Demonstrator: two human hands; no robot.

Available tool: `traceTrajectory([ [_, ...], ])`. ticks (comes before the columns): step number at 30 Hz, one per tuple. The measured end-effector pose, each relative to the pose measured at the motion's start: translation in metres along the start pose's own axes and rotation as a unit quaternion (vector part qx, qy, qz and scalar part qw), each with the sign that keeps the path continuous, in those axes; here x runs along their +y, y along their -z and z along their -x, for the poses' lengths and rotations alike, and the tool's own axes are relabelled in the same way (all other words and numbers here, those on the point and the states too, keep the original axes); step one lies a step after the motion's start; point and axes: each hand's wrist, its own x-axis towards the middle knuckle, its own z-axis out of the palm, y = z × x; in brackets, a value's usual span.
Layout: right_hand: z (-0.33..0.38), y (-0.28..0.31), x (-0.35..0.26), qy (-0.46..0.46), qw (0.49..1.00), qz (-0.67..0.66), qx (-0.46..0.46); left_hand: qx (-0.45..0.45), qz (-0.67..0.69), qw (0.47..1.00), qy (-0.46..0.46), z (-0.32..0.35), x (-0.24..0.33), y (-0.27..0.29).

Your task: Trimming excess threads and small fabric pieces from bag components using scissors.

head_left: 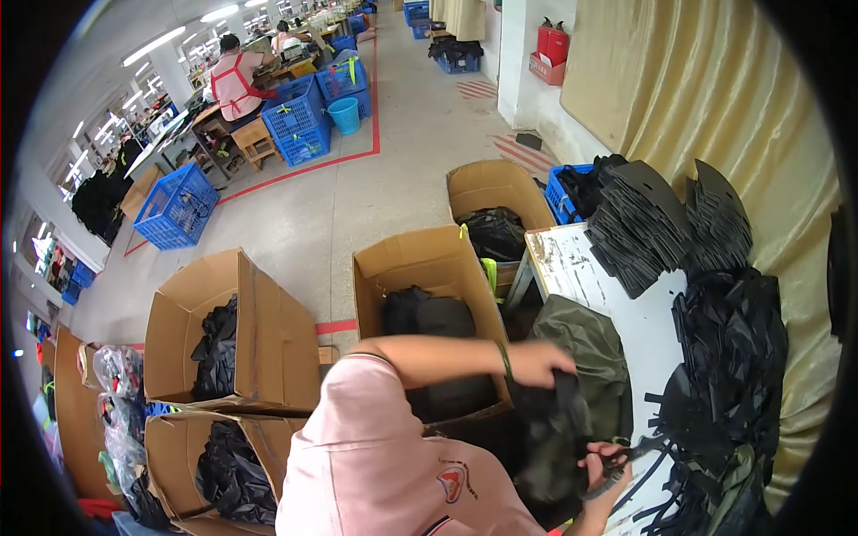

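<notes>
My left hand (pixel 536 362) reaches across to the table's near side, its fingers closed on a dark piece of fabric (pixel 565 402) that hangs down, smeared by motion. Lower down, my right hand (pixel 606 466) grips a dark strap-like piece (pixel 617 457); its exact kind is unclear. Between and behind the hands, a dark olive fabric bag (pixel 581 335) drapes over the table's edge. Part of its lower end is blurred and hidden. On the white table (pixel 572 255), a heap of black fabric pieces with loose straps (pixel 728 357) lies beyond my right hand.
Stacks of flat black panels (pixel 639 223) stand at the table's far end. Cardboard boxes with black goods, one open beside me (pixel 487 313) and another at left (pixel 277 330), crowd the floor. A gold curtain (pixel 715 80) hangs at right. A person (pixel 237 80) sits at far left.
</notes>
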Motion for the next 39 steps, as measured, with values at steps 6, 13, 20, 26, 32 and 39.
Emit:
traceTrajectory([
  [6, -0.005, 0.043, 0.018, 0.002, 0.994, 0.042, 0.100, 0.367, -0.397, 0.830, 0.134, 0.014, 0.042, 0.230],
  [13, 0.012, 0.078, 0.050, -0.028, 0.983, 0.051, 0.172, 0.500, -0.553, 0.662, 0.083, -0.037, -0.011, 0.393],
  [20, 0.033, 0.109, 0.078, -0.056, 0.968, 0.098, 0.225, 0.212, -0.393, 0.891, 0.085, -0.081, -0.129, 0.374],
  [26, 0.086, 0.170, 0.082, -0.034, 0.902, 0.162, 0.399, -0.186, -0.046, 0.976, 0.105, -0.213, -0.039, 0.104],
  [32, 0.100, 0.302, 0.055, -0.005, 0.749, 0.277, 0.602, -0.339, 0.014, 0.940, -0.018, -0.296, 0.021, -0.098],
  [39, 0.142, 0.467, 0.044, -0.095, 0.497, 0.298, 0.809, -0.208, 0.061, 0.976, -0.035, -0.430, 0.039, -0.286],
])
